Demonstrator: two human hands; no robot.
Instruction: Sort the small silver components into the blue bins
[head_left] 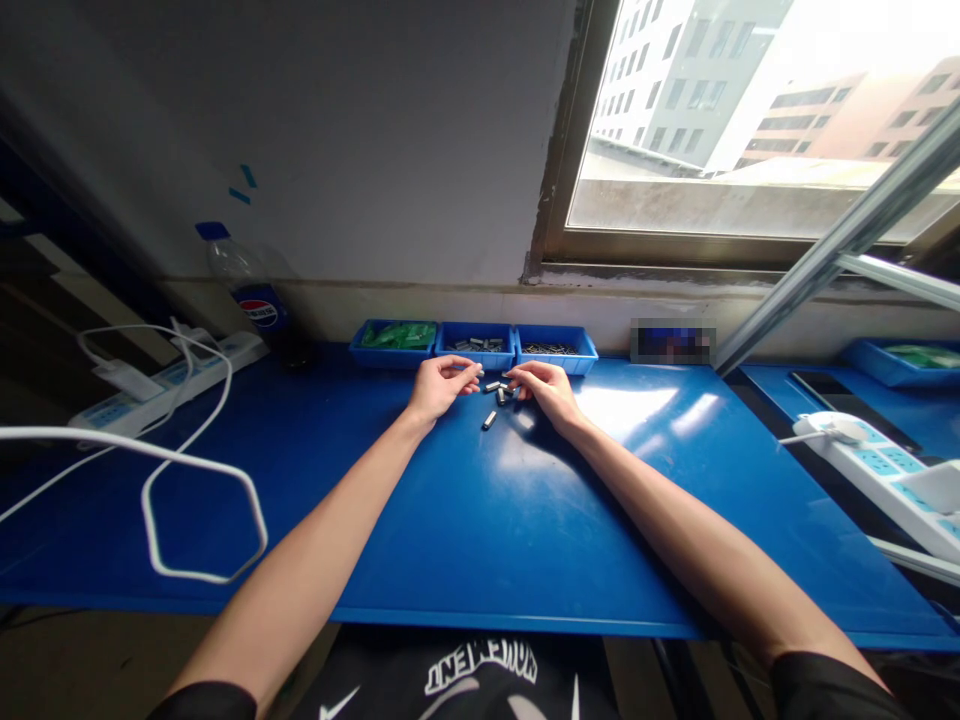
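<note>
My left hand (442, 388) is closed in a pinch over the blue table, with a small silvery metal piece (481, 370) at its fingertips. Facing it, my right hand (547, 390) has thumb and forefinger pressed together; what sits between them is too small to name. Between and just below the two hands lie several short metal pieces, one of them a silvery block with a dark end (489, 420) nearest me. Behind the hands stand three blue bins: one with green bags or wrap (405, 335), one with silvery metal pieces (480, 345), one with thin dark pins or screws (551, 349).
A cola bottle (259, 300) stands by the wall at the back left. White cables (262, 520) loop over the left side of the table (450, 540) from a power strip (161, 385). At right are another power strip (885, 470) and a metal frame bar (817, 265).
</note>
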